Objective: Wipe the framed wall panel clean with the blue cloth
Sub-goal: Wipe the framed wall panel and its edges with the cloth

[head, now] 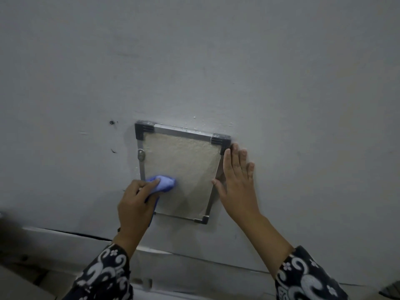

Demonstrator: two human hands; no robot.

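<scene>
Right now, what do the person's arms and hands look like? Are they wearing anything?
Both hands, the left hand and the right hand, are bare: no gloves or rings show. Both forearms end in long dark sleeves, the left sleeve and the right sleeve, printed with white swirls and tiny flowers.

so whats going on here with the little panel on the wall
A person is wiping a small framed wall panel with a bunched blue cloth. The left hand grips the cloth and presses it against the lower left part of the textured panel, near the metal frame's left edge. The right hand lies flat with straight fingers along the frame's right side, partly on the grey wall, apparently steadying it. Small white specks dot the wall just above the frame.
</scene>
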